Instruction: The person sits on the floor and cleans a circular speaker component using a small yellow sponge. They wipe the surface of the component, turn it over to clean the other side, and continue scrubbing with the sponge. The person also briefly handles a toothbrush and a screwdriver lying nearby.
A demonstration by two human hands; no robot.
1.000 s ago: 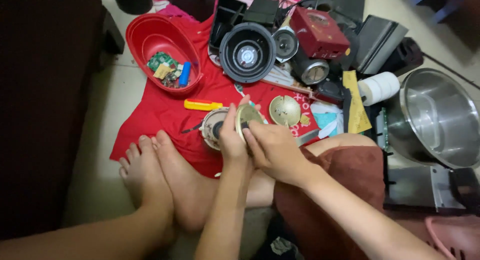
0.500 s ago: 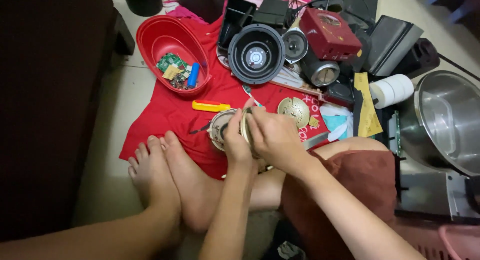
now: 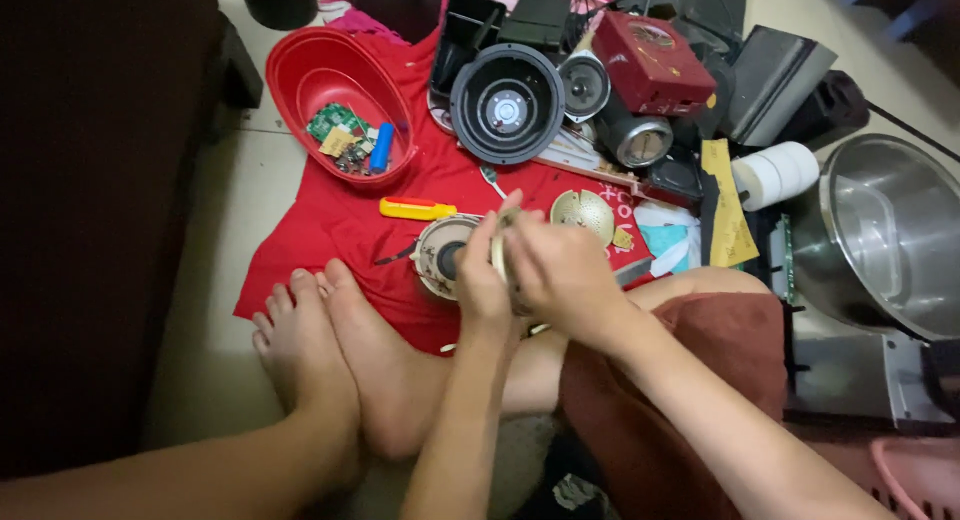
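A small round part [image 3: 503, 252], largely hidden, is gripped between the left hand [image 3: 482, 280] and right hand [image 3: 560, 272], fingers clenched on it, just beside the speaker cone [image 3: 440, 255] at nine o'clock. Slippage is judged possible; a dropped part could be lost among the clutter on the red cloth [image 3: 330, 230].

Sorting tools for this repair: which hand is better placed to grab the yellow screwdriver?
Probably the left hand: the yellow-handled screwdriver lies on the red cloth on its side, while the right hand sits farther off.
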